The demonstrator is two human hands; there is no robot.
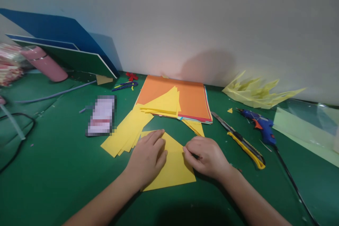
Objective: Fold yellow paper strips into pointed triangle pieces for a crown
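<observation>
A sheet of yellow paper (172,171) lies on the green table in front of me, its upper right corner folded or slanting. My left hand (148,159) rests on the sheet's left side, fingers stretched out and pressing it down. At the right edge of the same sheet, my right hand (205,155) is curled with thumb and forefinger pinched on the paper. Behind my left hand several yellow paper strips (124,130) are fanned out. Folded yellow triangles (166,102) sit on a stack of orange paper (156,88) against the wall.
To the right lie a yellow utility knife (243,144) with its blade out, a blue glue gun (261,125) with a black cord, and a spiky yellow paper piece (261,93). On the left are a blurred phone (102,114), a pink bottle (46,65) and leaning boards (79,60).
</observation>
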